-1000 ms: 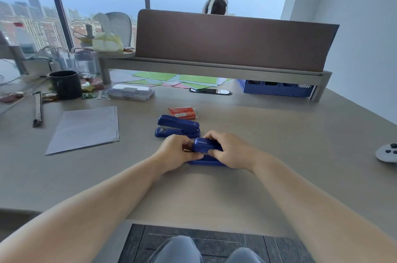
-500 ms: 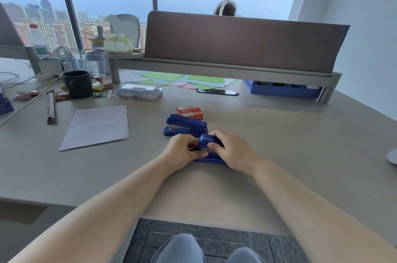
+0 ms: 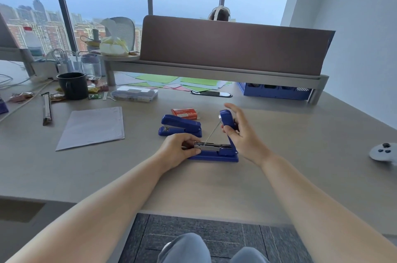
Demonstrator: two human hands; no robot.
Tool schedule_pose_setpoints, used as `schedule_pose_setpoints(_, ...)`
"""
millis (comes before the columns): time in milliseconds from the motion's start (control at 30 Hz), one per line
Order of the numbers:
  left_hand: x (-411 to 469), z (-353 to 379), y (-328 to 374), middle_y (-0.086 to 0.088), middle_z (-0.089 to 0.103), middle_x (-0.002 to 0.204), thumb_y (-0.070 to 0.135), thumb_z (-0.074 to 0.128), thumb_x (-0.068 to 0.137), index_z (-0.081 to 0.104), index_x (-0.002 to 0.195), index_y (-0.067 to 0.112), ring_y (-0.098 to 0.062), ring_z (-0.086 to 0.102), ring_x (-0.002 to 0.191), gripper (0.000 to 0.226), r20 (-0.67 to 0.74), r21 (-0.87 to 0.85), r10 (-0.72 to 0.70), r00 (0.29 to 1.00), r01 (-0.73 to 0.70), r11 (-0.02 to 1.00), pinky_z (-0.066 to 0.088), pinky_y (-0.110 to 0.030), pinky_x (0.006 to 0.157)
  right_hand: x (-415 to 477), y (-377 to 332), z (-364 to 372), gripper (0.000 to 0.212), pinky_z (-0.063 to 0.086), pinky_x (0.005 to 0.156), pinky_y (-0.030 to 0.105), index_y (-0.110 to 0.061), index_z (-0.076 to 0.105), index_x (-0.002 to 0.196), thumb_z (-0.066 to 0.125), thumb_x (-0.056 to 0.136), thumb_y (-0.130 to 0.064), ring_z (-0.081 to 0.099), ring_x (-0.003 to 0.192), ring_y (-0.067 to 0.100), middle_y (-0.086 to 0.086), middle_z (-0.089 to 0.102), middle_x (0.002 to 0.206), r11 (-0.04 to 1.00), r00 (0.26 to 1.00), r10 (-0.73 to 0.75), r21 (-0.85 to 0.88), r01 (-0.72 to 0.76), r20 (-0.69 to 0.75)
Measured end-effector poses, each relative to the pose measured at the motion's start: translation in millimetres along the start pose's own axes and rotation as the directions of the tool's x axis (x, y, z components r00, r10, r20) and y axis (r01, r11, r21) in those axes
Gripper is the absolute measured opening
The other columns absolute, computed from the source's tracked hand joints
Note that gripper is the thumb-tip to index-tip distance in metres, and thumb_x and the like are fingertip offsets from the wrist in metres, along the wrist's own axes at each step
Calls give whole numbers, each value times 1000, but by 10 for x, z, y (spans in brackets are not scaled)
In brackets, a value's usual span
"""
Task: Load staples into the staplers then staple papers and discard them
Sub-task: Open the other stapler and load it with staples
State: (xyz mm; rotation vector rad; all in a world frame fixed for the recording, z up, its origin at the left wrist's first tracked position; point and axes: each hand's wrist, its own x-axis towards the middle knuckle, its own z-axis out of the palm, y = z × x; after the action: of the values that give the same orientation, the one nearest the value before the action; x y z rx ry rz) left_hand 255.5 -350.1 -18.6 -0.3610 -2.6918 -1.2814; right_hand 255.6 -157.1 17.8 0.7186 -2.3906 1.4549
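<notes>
The grey desk (image 3: 300, 133) carried everything. The stack of papers (image 3: 92, 127) lay flat on it, well apart from the fingers, far to the left of the left hand (image 3: 176, 151) and a little beyond it.

Between the two hands stood the open stapler (image 3: 214, 158), with its blue base flat on the desk. The left hand's fingers were curled narrow and pinched the front end of its metal staple channel (image 3: 211, 146). The right hand (image 3: 242, 133) held the raised blue cover (image 3: 225, 117), nearly upright: the thumb pressed on the near side, the other fingers lay behind it, and the index finger stood rather straight. A thin rod ran from the cover down to the channel.

The closed stapler (image 3: 180, 126) lay just beyond the left fingers, near them but not touching. The orange staple box (image 3: 184, 113) lay still farther, just behind this stapler, to the left of the right fingertips.
</notes>
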Motion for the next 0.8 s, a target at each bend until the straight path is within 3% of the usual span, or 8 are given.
schedule_pose_setpoints(67,-12,-5,11,-1,63,93,18,69,78,65,107,12,-17,60,88,30,5,28,-3,1000,3,1000,48,-26,85,-18,-7,-19,49,43,82,29,-40,34,120,44,92,0,50,86,36,14,50,103,1000,1000,-15,3,15,-7)
schedule_pose_setpoints(133,-18,-7,16,-1,64,92,18,69,79,66,104,11,-19,61,90,27,5,39,-1,1000,1,999,48,-31,88,-42,-23,-60,43,43,79,17,-28,36,120,42,91,3,50,81,21,9,50,99,999,999,-7,54,9,-32)
schedule_pose_setpoints(267,-20,-11,33,-1,63,91,16,67,80,66,104,9,-17,59,87,25,6,59,17,1000,-17,998,45,-26,83,-101,-1,-306,34,42,71,4,-16,37,111,46,88,8,52,74,0,5,50,93,998,990,38,64,-29,-139)
schedule_pose_setpoints(400,-27,-10,52,1,61,91,18,66,81,65,106,10,-15,57,86,26,-4,98,33,999,-33,995,40,-23,79,-275,199,-644,35,44,67,1,-11,40,111,55,84,5,49,82,16,5,48,98,984,967,165,-40,-176,-194)
schedule_pose_setpoints(567,-39,7,66,2,61,94,15,64,82,63,111,12,-12,56,85,29,-9,116,53,999,-52,992,40,-19,78,-522,523,-766,31,37,68,-4,-1,56,110,63,80,1,52,91,18,11,58,104,923,952,279,-238,-302,-128)
schedule_pose_setpoints(700,-57,9,98,3,60,93,13,63,83,62,113,16,-9,54,82,31,-9,111,59,998,-58,992,44,-21,81,-560,596,-709,25,38,66,5,0,59,107,61,81,1,55,90,18,17,65,105,897,952,291,-317,-306,-97)
schedule_pose_setpoints(800,-63,13,120,4,59,95,14,62,84,61,116,15,-11,54,85,32,2,156,67,998,-67,986,40,-20,80,-563,607,-674,23,38,78,19,0,60,105,60,81,0,57,91,23,18,65,105,882,957,277,-371,-290,-91)
